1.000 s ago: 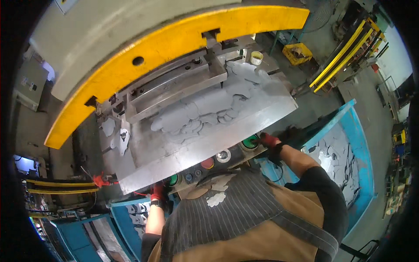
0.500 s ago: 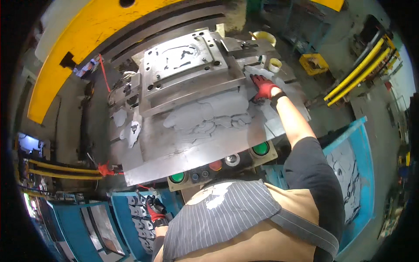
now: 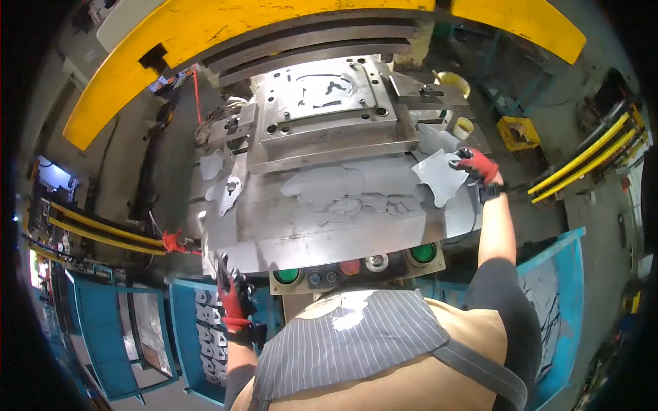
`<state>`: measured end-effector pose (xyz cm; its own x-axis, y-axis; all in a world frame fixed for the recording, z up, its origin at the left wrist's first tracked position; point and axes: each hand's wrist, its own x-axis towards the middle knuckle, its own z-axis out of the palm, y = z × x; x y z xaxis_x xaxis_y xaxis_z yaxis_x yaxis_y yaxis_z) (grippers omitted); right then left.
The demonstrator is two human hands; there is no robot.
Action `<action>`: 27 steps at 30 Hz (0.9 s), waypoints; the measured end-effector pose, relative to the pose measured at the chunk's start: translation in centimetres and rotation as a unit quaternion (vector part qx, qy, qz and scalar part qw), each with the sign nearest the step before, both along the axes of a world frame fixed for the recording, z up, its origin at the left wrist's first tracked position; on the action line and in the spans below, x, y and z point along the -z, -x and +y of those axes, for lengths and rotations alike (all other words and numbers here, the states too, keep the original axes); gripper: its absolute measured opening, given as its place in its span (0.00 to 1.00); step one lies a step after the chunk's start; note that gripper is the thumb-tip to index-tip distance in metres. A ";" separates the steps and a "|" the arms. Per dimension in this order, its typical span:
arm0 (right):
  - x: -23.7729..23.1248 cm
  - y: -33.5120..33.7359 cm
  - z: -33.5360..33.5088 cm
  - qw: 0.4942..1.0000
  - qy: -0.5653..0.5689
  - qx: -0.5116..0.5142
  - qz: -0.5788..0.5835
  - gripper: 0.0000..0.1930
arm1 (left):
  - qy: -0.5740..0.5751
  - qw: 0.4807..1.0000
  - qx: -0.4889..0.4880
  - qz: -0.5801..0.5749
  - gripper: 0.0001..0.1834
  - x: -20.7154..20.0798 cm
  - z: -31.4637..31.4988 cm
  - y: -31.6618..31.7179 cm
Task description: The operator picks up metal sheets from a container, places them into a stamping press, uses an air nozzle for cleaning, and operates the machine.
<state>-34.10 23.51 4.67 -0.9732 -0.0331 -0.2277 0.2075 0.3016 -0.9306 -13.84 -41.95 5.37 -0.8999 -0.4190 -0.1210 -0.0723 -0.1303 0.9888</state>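
Observation:
My right hand [image 3: 478,166], in a red and black glove, grips the edge of a flat grey metal sheet piece [image 3: 441,179] and holds it tilted over the right side of the steel press table [image 3: 288,250]. In a matching glove, my left hand [image 3: 235,299] is near the table's front left edge, holding nothing, fingers stretched apart. Several thin grey sheet pieces [image 3: 329,185] lie overlapping in the middle of the table. Behind them stands a steel die block [image 3: 329,127] with dark cut-outs and holes in its pale top plate [image 3: 319,89].
A control panel [image 3: 356,267] with green and red buttons runs along the front edge. A blue bin [image 3: 179,322] of stamped parts stands at left, another blue bin [image 3: 574,301] at right. The yellow press frame [image 3: 274,20] arches overhead. A small cup [image 3: 463,127] sits at back right.
My right hand has picked up a metal sheet piece from the table's right side and brought it nearer. My left hand has risen from above the left bin to the table edge. The view has shifted.

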 end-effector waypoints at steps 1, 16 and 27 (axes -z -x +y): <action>-0.1 -2.3 0.0 0.997 0.043 0.043 0.045 0.13 | 0.003 0.999 0.048 0.007 0.16 -1.3 1.1 1.6; 13.2 -13.4 -7.0 0.902 0.308 0.286 0.097 0.22 | 0.185 0.889 0.418 0.027 0.14 -9.7 14.2 33.6; 14.9 -13.4 -6.8 0.909 0.265 0.296 0.127 0.19 | 0.252 0.914 0.310 0.068 0.15 -11.4 17.2 31.7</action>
